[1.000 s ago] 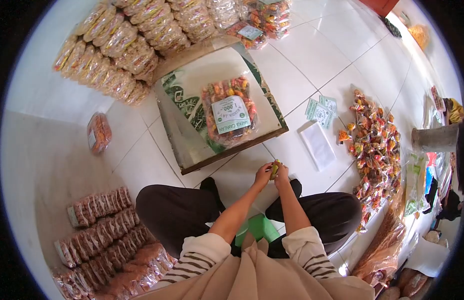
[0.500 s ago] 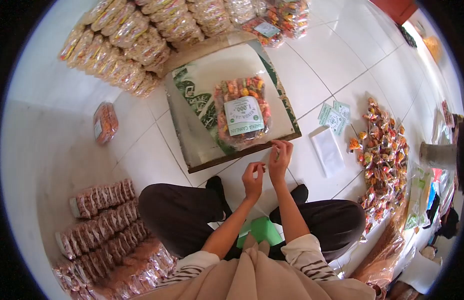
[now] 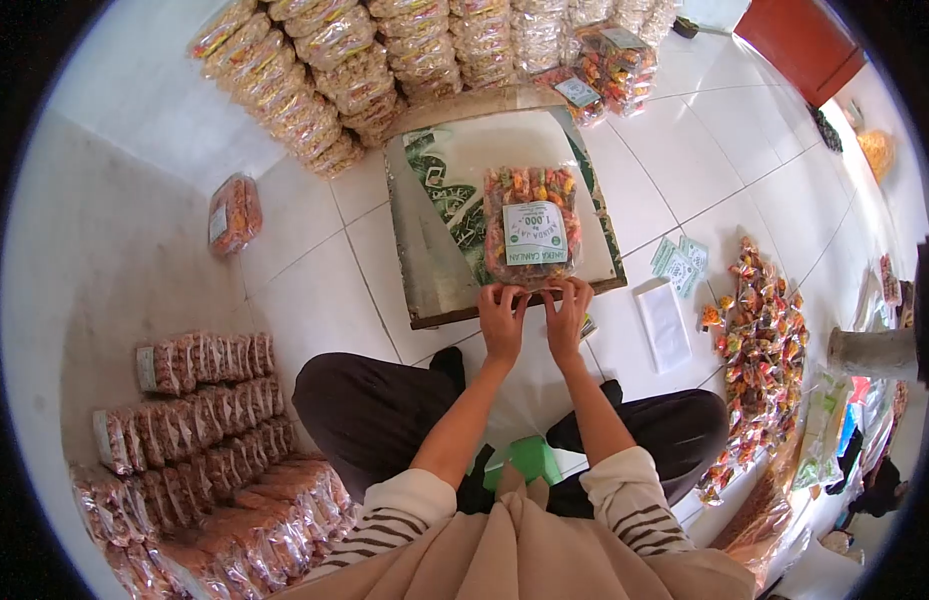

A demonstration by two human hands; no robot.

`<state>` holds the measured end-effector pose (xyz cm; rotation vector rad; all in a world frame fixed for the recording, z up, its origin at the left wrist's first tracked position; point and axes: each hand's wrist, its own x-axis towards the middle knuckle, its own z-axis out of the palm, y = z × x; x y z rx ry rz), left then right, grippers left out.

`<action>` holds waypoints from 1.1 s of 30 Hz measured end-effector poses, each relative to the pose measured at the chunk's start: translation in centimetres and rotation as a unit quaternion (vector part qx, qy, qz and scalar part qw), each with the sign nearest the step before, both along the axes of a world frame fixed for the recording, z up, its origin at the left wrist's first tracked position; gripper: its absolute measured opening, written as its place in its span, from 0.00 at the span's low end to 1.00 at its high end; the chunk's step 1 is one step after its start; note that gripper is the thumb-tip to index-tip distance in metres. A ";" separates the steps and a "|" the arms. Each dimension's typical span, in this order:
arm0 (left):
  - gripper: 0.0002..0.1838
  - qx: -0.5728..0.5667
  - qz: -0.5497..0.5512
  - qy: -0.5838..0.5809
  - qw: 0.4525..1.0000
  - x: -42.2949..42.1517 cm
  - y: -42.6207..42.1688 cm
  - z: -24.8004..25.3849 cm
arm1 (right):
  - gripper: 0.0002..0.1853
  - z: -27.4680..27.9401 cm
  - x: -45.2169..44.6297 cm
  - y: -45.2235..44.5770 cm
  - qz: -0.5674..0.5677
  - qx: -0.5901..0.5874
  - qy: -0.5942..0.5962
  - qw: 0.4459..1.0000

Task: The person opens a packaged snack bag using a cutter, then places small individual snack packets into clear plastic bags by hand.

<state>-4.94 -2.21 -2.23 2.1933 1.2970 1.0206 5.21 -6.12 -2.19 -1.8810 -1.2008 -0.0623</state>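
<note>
The low desk [image 3: 434,275] carries a clear bag [image 3: 532,186] of colourful snacks, lying flat toward its near right side; we judge it light and yielding, with slick plastic and crushable contents, so we would favour the loose near edge or the 2 sides over the middle; our left hand [image 3: 501,318] and right hand [image 3: 566,318] sit side by side there, the fingers of both seemingly pinched on that edge; the label [image 3: 535,240] reads "ANEKA CAMILAN", "1.000,-" and, less surely, "ARINDA JAYA"; loose labels [image 3: 677,264] at right are too small to read.
</note>
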 end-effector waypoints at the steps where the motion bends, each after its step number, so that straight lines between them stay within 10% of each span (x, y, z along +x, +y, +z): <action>1: 0.18 0.018 0.039 -0.052 0.998 0.6 0.0 -0.2 | 0.16 -0.4 -0.4 0.1 -0.059 0.019 0.055 0.997; 4: 0.26 -0.029 0.121 -0.210 0.970 2.9 -0.5 -0.5 | 0.21 -1.4 -1.5 0.8 -0.139 0.104 0.384 0.907; 13: 0.33 -0.433 0.150 -0.476 0.751 2.5 0.9 -0.1 | 0.17 -0.5 -1.5 1.3 -0.076 0.174 0.723 0.664; 17: 0.18 -0.517 0.125 -0.557 0.638 2.1 1.1 0.0 | 0.18 -1.6 -1.5 1.6 -0.035 0.156 0.742 0.651; 33: 0.06 -0.516 0.174 -0.512 0.665 2.8 1.8 1.6 | 0.07 0.0 -2.5 2.2 -0.069 0.172 0.743 0.643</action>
